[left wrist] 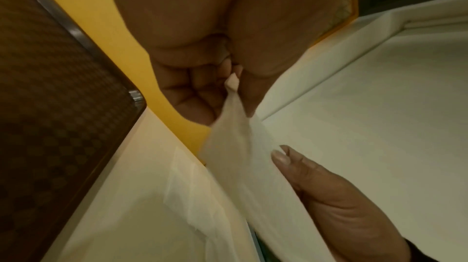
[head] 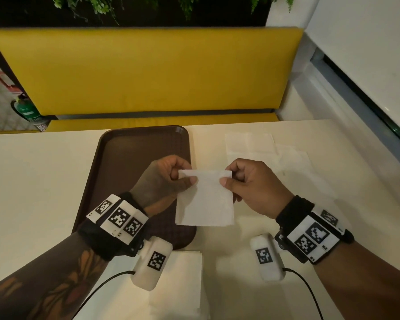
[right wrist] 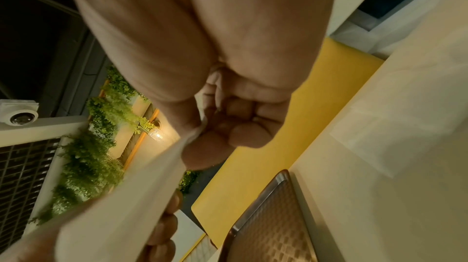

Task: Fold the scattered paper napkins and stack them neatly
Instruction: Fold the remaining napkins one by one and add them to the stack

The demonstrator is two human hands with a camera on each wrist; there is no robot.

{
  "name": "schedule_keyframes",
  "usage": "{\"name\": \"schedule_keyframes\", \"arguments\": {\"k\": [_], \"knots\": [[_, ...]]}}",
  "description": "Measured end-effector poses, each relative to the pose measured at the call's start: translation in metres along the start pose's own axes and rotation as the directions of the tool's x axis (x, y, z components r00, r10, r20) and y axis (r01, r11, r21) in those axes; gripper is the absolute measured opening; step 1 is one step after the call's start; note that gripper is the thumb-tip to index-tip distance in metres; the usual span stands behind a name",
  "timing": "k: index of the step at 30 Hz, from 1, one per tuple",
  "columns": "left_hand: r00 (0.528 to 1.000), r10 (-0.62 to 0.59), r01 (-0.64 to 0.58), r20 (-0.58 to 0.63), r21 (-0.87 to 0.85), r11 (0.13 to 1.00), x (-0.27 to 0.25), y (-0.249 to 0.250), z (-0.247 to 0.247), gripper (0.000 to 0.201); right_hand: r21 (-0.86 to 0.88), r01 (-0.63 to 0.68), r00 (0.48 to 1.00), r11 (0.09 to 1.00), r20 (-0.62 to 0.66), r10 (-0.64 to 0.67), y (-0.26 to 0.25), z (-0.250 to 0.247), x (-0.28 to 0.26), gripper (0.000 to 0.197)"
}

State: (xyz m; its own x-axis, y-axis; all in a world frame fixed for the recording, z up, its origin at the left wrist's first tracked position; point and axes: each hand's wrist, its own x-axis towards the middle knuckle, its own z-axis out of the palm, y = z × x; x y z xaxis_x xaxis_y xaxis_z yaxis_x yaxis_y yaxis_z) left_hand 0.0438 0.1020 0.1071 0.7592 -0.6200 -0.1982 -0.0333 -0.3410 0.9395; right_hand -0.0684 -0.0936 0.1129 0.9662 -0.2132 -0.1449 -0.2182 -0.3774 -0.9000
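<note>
A white paper napkin point(head: 206, 199) hangs in the air over the table's middle, folded to a rectangle. My left hand point(head: 183, 176) pinches its upper left corner between thumb and fingers. My right hand point(head: 229, 179) pinches the upper right corner. The left wrist view shows the napkin point(left wrist: 235, 146) held at my fingertips, and the right wrist view shows the napkin point(right wrist: 142, 196) running out from the pinch. Unfolded napkins point(head: 263, 146) lie flat at the far right of the table. Another white napkin point(head: 183, 285) lies near the front edge.
A brown tray point(head: 125, 158) sits on the cream table point(head: 32, 192) left of centre, under my left wrist. A yellow bench point(head: 148, 70) stands behind the table. A white wall ledge point(head: 333, 100) runs along the right side.
</note>
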Motion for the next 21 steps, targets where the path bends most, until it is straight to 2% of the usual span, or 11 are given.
{"name": "schedule_keyframes", "arguments": {"k": [5, 11, 14, 18, 21], "knots": [[0.994, -0.094, 0.083, 0.054, 0.178, 0.98, -0.02, -0.016, -0.013, 0.031, -0.044, -0.087, 0.974, 0.995, 0.208, 0.094, -0.003, 0.019, -0.009, 0.007], [0.951, -0.271, 0.22, 0.151, 0.287, 0.932, -0.061, -0.054, -0.02, 0.033, -0.194, -0.119, 0.905, 0.974, 0.382, 0.186, 0.01, 0.063, -0.032, 0.012], [0.939, -0.31, 0.239, 0.149, 0.365, 0.9, -0.078, -0.075, -0.014, 0.032, -0.302, -0.092, 0.895, 0.949, 0.392, 0.212, 0.024, 0.087, -0.041, 0.014], [0.951, -0.305, 0.241, 0.042, 0.514, 0.823, -0.09, -0.102, 0.004, 0.032, -0.443, -0.041, 0.913, 0.895, 0.348, 0.214, 0.043, 0.11, -0.049, 0.019], [0.958, -0.286, 0.24, -0.02, 0.601, 0.763, -0.096, -0.11, 0.018, 0.037, -0.52, -0.065, 0.915, 0.852, 0.309, 0.258, 0.054, 0.121, -0.054, 0.025]]}}
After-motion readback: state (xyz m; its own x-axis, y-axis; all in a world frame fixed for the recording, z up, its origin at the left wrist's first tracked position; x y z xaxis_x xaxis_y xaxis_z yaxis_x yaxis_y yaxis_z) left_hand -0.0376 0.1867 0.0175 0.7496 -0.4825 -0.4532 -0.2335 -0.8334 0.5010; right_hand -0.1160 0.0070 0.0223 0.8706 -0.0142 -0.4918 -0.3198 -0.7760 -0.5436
